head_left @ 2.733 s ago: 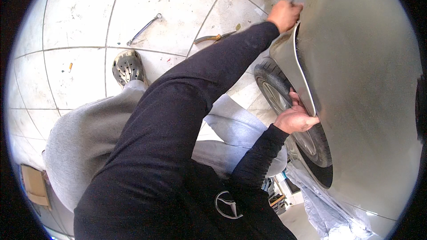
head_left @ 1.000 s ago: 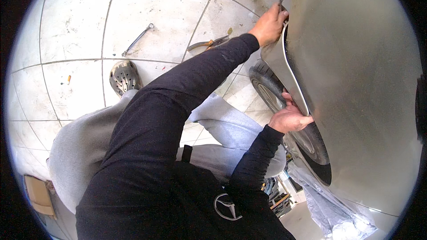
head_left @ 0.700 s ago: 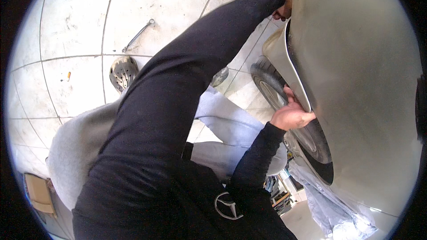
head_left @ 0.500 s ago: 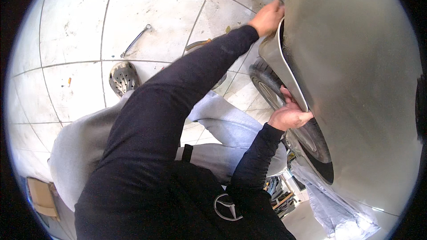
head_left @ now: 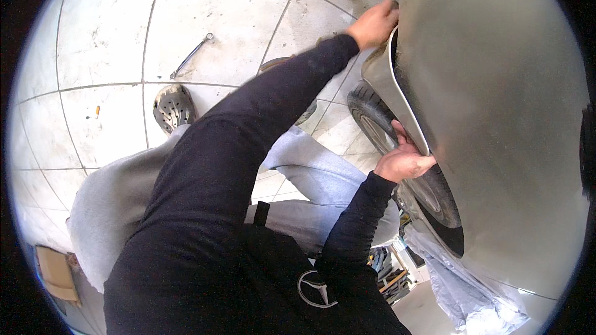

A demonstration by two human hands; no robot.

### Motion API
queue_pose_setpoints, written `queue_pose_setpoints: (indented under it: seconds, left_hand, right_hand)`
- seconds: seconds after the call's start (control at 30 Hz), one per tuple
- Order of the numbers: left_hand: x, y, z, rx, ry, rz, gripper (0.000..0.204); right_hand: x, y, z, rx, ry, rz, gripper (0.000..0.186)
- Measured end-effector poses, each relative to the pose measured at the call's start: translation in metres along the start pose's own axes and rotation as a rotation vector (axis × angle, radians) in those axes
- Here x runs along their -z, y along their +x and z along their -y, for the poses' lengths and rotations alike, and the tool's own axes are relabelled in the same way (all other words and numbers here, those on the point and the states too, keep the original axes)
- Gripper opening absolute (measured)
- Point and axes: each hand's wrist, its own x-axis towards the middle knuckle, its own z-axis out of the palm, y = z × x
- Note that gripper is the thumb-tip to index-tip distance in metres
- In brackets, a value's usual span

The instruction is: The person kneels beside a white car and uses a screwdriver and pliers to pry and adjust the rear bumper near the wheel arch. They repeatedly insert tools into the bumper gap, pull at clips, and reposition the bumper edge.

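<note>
A silver-beige car body panel (head_left: pixel 496 118) fills the right side, with a pale curved lip (head_left: pixel 406 102) along the wheel opening. At the panel's upper left edge my left hand (head_left: pixel 374 25) is closed, its fingertips partly hidden, and whatever they hold cannot be made out. Lower down, my right hand (head_left: pixel 403 162) grips the lip's lower end, with some fingers on the wheel side. Behind the lip stands a wheel with a black tyre (head_left: pixel 372 102), partly covered by the panel and my right hand.
On the white tiled floor (head_left: pixel 99 37) lie a wrench (head_left: pixel 191 56) and a small orange-and-white piece (head_left: pixel 97 111). My clog (head_left: pixel 174 108) rests near the wrench. Translucent plastic sheeting (head_left: pixel 465 285) hangs at lower right, beside assorted tools (head_left: pixel 389 273). A cardboard box (head_left: pixel 57 273) sits at lower left.
My left hand and forearm have shifted very slightly at the panel edge. My right hand keeps its hold on the lip.
</note>
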Motion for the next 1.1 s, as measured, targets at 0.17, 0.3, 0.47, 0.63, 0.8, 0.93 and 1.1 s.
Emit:
queue_pose_setpoints:
  seconds: [0.17, 0.3, 0.47, 0.63, 0.8, 0.93, 1.1]
  left_hand:
    - [0.006, 0.006, -0.006, -0.036, 0.073, -0.013, 0.03]
    - [0.018, 0.069, -0.03, 0.39, 0.257, 0.928, 0.016]
    - [0.012, 0.031, -0.017, 0.143, 0.072, 0.607, 0.017]
    - [-0.002, -0.012, -0.02, -0.007, 0.053, 0.03, 0.035]
    - [0.033, 0.056, -0.026, 0.073, 0.359, 0.905, 0.031]
    - [0.027, 0.052, -0.025, 0.205, 0.377, 0.943, 0.033]
    - [0.001, -0.014, -0.034, 0.088, -0.024, 0.032, 0.034]
  right_hand:
    - [-0.002, 0.0, 0.003, -0.035, -0.042, -0.047, 0.067]
    - [0.002, -0.002, 0.006, -0.045, -0.03, -0.032, 0.07]
    - [0.014, -0.001, -0.004, -0.024, -0.037, -0.032, 0.07]
    - [0.002, -0.002, 0.003, -0.062, -0.07, -0.076, 0.068]
    - [0.006, -0.002, 0.001, -0.034, -0.014, -0.013, 0.067]
    - [0.006, 0.0, 0.0, -0.032, 0.006, -0.02, 0.066]
    - [0.005, -0.003, 0.001, -0.067, -0.073, -0.093, 0.066]
